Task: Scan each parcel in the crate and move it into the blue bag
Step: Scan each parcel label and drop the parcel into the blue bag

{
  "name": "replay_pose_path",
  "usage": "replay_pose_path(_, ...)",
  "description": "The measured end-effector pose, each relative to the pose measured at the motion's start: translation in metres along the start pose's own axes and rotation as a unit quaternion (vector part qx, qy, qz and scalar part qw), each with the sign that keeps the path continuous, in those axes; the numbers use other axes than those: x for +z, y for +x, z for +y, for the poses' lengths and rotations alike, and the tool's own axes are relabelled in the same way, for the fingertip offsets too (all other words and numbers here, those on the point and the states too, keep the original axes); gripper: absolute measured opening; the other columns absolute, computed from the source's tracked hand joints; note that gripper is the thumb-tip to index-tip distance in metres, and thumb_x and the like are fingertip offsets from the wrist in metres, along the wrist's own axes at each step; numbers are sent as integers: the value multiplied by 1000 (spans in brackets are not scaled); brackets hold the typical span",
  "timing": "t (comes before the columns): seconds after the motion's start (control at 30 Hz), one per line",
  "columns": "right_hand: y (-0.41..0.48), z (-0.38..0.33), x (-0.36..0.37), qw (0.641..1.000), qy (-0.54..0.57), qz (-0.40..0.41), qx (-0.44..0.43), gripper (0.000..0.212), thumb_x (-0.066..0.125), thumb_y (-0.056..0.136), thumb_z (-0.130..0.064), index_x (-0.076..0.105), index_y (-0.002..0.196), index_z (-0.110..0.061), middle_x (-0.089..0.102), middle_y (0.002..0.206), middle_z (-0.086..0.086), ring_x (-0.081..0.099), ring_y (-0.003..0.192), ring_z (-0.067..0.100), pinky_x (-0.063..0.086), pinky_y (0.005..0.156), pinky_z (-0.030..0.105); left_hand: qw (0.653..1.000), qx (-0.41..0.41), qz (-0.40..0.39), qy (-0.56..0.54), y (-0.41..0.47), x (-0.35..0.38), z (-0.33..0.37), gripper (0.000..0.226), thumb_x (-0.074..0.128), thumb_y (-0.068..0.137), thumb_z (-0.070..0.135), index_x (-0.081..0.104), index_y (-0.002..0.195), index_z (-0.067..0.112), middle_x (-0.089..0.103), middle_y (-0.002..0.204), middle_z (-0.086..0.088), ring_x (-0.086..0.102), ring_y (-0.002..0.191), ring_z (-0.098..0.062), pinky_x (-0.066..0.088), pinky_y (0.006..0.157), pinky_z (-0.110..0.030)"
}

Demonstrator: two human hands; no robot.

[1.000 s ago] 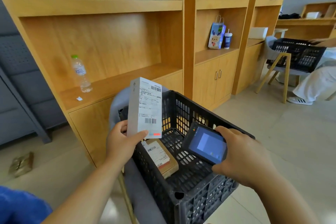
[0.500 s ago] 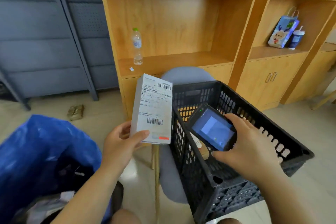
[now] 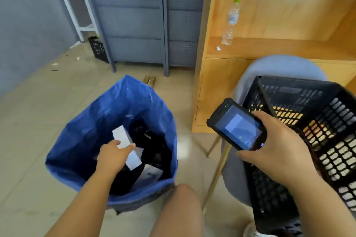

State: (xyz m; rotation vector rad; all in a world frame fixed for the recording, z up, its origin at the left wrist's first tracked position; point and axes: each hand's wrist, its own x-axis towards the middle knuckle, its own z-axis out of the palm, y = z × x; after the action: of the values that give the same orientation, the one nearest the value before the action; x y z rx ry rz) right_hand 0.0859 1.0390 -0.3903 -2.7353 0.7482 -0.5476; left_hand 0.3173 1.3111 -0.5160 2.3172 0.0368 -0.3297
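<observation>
A light wooden shelving unit [image 3: 269, 50] fills the upper right, and a grey perforated metal cabinet [image 3: 134, 25] stands to its left against the wall. On the tiled floor below, a large blue plastic bag [image 3: 86, 140] stands open, its mouth facing up. To the right, a black perforated plastic crate [image 3: 327, 121] sits tilted on a pale grey round-backed chair [image 3: 279, 67] with thin wooden legs. The person's bare knee [image 3: 181, 208] shows at the bottom edge, between the bag and the chair.

The right hand [image 3: 279, 148] hovers in front of the crate's near corner, its fingers curled round a black handheld scanner with a lit bluish screen [image 3: 237, 127], thumb along the top edge.

The left hand [image 3: 111, 157] reaches down into the mouth of the bag, thumb and fingers pinching a long white cardboard box [image 3: 121, 134]. The box is inside the bag's opening, slanted, above dark wrapped parcels [image 3: 154, 150] and a white-labelled packet [image 3: 150, 174] that lie at the bottom.

A clear plastic water bottle with a green cap [image 3: 230, 23] stands upright on the wooden shelf, with a small scrap of white paper [image 3: 218, 48] just beside it. A small black basket [image 3: 97, 48] leans at the foot of the cabinet.
</observation>
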Motion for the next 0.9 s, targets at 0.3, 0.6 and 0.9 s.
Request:
replay_pose_path(0.3, -11, 14, -16, 999, -25, 28, 23, 91, 85, 43, -40, 42, 122, -28, 48, 92, -12, 44, 78, 11, 40, 61, 30, 990, 64, -123, 2, -19, 28, 25, 18, 67, 86, 30, 65, 91, 13, 68, 94, -3, 62, 90, -21, 48, 84, -41)
replay_pose_path(0.6, -37, 88, -65, 988, -59, 52, 130, 89, 83, 46, -46, 40, 123, -31, 50, 94, -12, 51, 80, 15, 45, 61, 30, 962, 223, -152, -42, -44, 72, 146, 22, 69, 84, 36, 66, 101, 22, 65, 96, 13, 59, 93, -7, 41, 78, -28)
replay_pose_path(0.9, -55, 177, -92, 961, -99, 35, 257, 96, 79, 52, -53, 34, 133, -30, 55, 114, -7, 55, 95, 19, 49, 77, 38, 898, 394, -195, -32, -95, 158, 285, 9, 70, 82, 40, 62, 84, 37, 62, 83, 19, 56, 72, 11, 35, 55, -11)
